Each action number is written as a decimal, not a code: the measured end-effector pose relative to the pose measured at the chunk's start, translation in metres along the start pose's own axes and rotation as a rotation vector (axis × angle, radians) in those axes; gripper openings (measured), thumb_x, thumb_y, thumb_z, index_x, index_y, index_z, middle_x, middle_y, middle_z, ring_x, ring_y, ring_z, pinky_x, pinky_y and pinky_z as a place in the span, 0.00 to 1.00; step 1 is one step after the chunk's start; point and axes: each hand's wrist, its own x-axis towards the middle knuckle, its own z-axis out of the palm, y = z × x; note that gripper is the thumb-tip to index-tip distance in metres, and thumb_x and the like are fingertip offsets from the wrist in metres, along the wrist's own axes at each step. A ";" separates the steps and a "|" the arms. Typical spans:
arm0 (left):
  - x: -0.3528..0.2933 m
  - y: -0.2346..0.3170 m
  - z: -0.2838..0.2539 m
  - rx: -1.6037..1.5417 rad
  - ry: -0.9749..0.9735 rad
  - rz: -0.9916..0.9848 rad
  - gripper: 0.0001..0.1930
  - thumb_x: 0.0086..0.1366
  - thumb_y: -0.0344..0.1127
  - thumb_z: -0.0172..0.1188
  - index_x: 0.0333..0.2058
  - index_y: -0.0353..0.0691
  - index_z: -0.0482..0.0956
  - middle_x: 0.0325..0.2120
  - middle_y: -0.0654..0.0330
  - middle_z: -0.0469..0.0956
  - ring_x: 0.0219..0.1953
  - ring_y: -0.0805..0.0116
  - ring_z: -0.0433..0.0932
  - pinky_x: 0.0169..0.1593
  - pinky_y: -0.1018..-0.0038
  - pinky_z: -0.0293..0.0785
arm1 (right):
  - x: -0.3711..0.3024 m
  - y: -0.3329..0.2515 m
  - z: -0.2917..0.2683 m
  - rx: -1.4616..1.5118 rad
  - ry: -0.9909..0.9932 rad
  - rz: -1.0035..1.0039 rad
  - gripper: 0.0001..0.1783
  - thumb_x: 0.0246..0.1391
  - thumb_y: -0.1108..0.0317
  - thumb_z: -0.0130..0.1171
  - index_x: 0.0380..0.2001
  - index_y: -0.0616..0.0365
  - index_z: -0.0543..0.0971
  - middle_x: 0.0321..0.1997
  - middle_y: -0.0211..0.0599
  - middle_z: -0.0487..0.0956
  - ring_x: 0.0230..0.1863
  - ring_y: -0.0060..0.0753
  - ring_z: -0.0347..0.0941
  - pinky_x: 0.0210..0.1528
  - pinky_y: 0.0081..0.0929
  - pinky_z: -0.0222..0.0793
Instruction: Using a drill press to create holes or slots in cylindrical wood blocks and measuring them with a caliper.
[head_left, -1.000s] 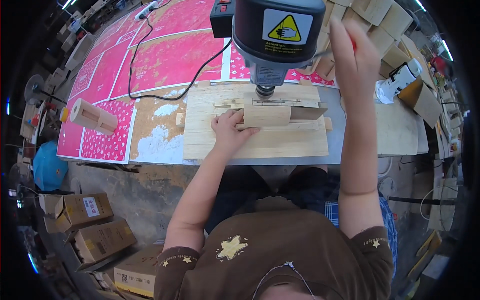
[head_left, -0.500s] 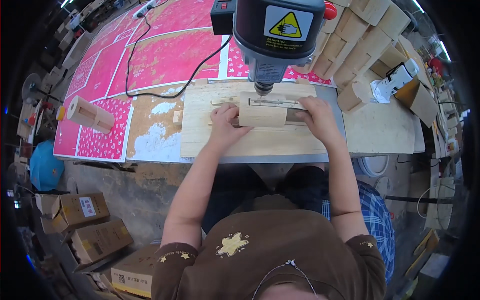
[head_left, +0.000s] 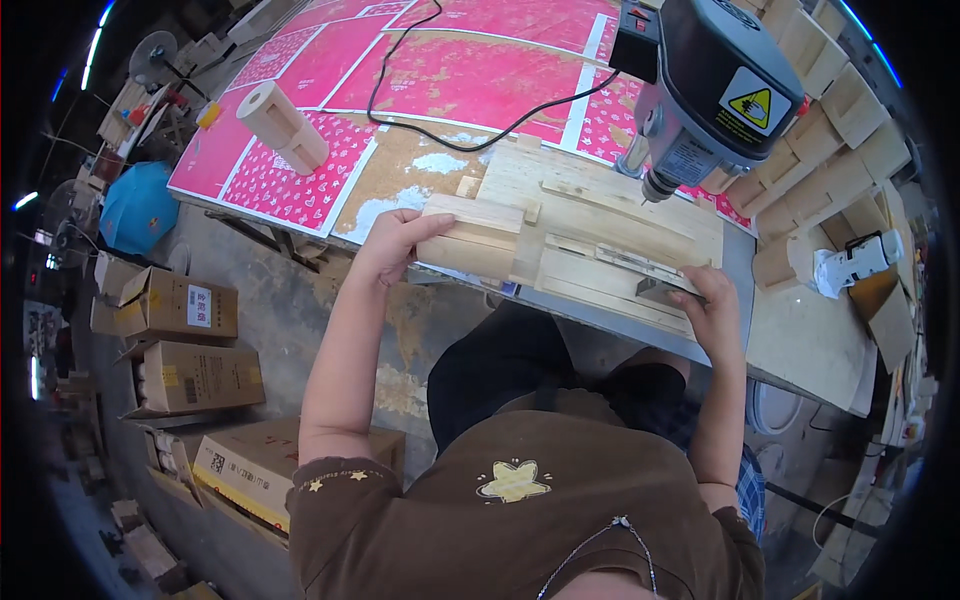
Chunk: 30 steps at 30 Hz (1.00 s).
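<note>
The surface [head_left: 480, 75], with its pink patterned covering, is carrying everything here. The drill press [head_left: 735, 65] is rising over its far right part; whether the chuck [head_left: 657, 187] is turning, I cannot tell. If it were spinning and a hand strayed beneath it, the fingers could be cut.

Below the drill press, a slotted wooden board [head_left: 600, 220] is lying along the near edge of the surface. If sawdust were gathering in its channel, a part could seat crooked there.

The rounded, notched wooden block [head_left: 468, 258] is sitting in the left hand [head_left: 390, 245], just off the board's left end and partly overhanging the near edge; whether it is touching the board is unclear. The left thumb is pressing on top, with the other fingers mostly hidden. A loosening grip could drop the block to the floor, and a skewed push could chip its end against the board.

The slim metal strip [head_left: 640, 262] is lying lengthwise over the board, and the right hand [head_left: 717, 312] is pinching its right end, fingers closed narrowly. A slack pinch could let it skid; its thin edge could nick the skin.
</note>
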 end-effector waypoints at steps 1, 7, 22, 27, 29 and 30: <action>-0.004 0.000 0.005 -0.038 0.007 0.022 0.16 0.49 0.40 0.70 0.27 0.31 0.79 0.21 0.62 0.77 0.20 0.77 0.72 0.26 0.82 0.65 | 0.001 -0.004 0.002 -0.005 0.006 0.003 0.16 0.39 0.68 0.65 0.36 0.55 0.78 0.33 0.38 0.76 0.39 0.46 0.70 0.46 0.42 0.60; -0.017 -0.010 0.045 -0.011 0.049 0.029 0.17 0.49 0.42 0.70 0.24 0.31 0.78 0.19 0.61 0.76 0.18 0.77 0.70 0.23 0.81 0.63 | 0.003 -0.020 0.004 0.074 0.052 -0.102 0.15 0.40 0.69 0.65 0.36 0.55 0.79 0.31 0.36 0.76 0.38 0.43 0.69 0.46 0.39 0.61; -0.005 -0.026 0.114 0.065 -0.056 -0.031 0.27 0.53 0.54 0.64 0.30 0.27 0.77 0.22 0.59 0.76 0.21 0.77 0.71 0.25 0.80 0.64 | -0.010 -0.004 -0.007 0.144 0.024 -0.045 0.15 0.39 0.74 0.65 0.35 0.58 0.78 0.31 0.37 0.76 0.38 0.42 0.69 0.43 0.32 0.61; 0.001 -0.043 0.145 -0.009 -0.270 -0.045 0.29 0.59 0.58 0.58 0.35 0.29 0.76 0.24 0.63 0.74 0.24 0.79 0.67 0.29 0.81 0.62 | -0.001 -0.001 0.001 0.066 0.071 -0.089 0.16 0.40 0.69 0.65 0.36 0.57 0.78 0.30 0.39 0.76 0.37 0.45 0.71 0.40 0.36 0.66; 0.009 -0.049 0.153 -0.027 -0.244 0.022 0.27 0.59 0.56 0.58 0.34 0.32 0.76 0.22 0.66 0.71 0.25 0.80 0.66 0.29 0.82 0.61 | 0.003 0.006 0.002 0.047 0.114 -0.084 0.16 0.40 0.69 0.65 0.37 0.56 0.78 0.29 0.38 0.76 0.36 0.45 0.71 0.40 0.37 0.66; 0.013 -0.049 0.153 -0.061 -0.267 0.021 0.26 0.59 0.55 0.59 0.34 0.32 0.75 0.23 0.66 0.71 0.25 0.80 0.66 0.30 0.82 0.62 | 0.005 0.009 0.003 0.007 0.112 -0.070 0.16 0.40 0.69 0.65 0.37 0.56 0.78 0.29 0.38 0.76 0.36 0.45 0.71 0.39 0.36 0.66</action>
